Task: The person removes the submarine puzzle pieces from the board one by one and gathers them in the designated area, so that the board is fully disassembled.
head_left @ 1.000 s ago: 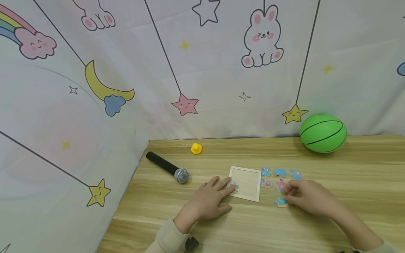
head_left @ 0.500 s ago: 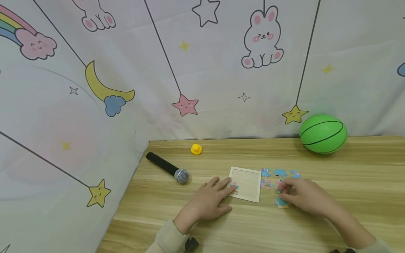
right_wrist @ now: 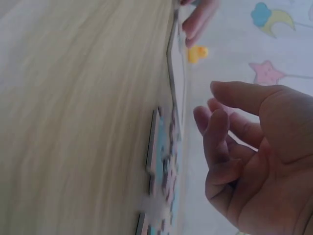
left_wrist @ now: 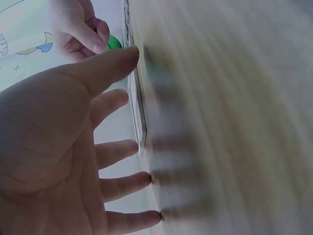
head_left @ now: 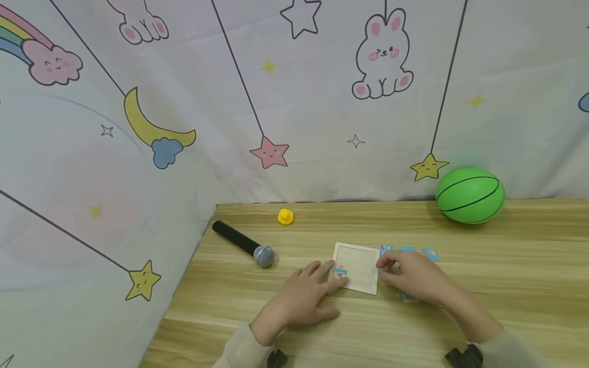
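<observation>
In the head view, a shallow square puzzle tray (head_left: 363, 260) lies on the table with one jigsaw piece (head_left: 339, 274) in its lower left corner. My left hand (head_left: 303, 296) rests spread at the tray's left side, a fingertip on that piece's lower edge. My right hand (head_left: 409, 276) hovers over the tray's right edge, fingers loosely bent. In the right wrist view, thumb and fingers stand apart with nothing visible between them. Beneath and beyond it lie several loose blue and pink jigsaw pieces (head_left: 430, 254), partly hidden by the hand; their edges also show in the right wrist view.
Left of the tray lies a black microphone (head_left: 236, 240) with a silver head. A small yellow rubber duck (head_left: 286, 217) sits near the back edge. At the back right, a green ball (head_left: 470, 196) stands against the printed cloth (head_left: 322, 102).
My right hand has moved left from the loose pieces to the tray's right edge. A left fingertip has slid slightly down and right, uncovering more of the piece in the tray.
</observation>
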Demonstrator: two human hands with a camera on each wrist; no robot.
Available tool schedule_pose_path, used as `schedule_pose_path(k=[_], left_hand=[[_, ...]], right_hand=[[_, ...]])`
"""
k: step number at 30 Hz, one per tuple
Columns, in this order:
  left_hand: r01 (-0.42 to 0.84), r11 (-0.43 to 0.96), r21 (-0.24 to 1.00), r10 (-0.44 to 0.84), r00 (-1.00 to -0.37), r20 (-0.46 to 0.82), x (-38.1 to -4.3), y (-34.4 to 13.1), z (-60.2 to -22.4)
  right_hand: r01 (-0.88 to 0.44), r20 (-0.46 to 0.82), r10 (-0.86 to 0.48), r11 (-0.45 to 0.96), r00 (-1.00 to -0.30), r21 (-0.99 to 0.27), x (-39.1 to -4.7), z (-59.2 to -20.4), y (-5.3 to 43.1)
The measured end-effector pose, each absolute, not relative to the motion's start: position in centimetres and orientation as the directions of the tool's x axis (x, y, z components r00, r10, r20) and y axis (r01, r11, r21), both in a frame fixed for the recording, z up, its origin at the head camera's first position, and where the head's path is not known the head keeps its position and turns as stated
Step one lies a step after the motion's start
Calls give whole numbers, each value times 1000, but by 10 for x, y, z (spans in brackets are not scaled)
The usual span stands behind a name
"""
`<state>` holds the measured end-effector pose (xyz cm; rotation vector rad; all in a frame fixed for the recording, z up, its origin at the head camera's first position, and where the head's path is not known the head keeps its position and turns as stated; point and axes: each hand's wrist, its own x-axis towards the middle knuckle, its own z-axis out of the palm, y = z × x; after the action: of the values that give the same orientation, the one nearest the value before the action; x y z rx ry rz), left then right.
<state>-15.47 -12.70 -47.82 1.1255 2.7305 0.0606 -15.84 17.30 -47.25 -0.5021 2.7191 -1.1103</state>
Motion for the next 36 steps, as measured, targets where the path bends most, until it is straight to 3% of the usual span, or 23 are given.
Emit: schedule_pose_path(k=[18, 36], left_hand=[[721, 684, 109, 727, -665, -167, -146, -133, -477], [723, 685, 94, 727, -668, -159, -146, -131, -477]], right_hand=[[-227, -85, -391, 683, -916, -695, -182, -480, 114], [-150, -175, -364, 707, -915, -691, -185, -483, 97]])
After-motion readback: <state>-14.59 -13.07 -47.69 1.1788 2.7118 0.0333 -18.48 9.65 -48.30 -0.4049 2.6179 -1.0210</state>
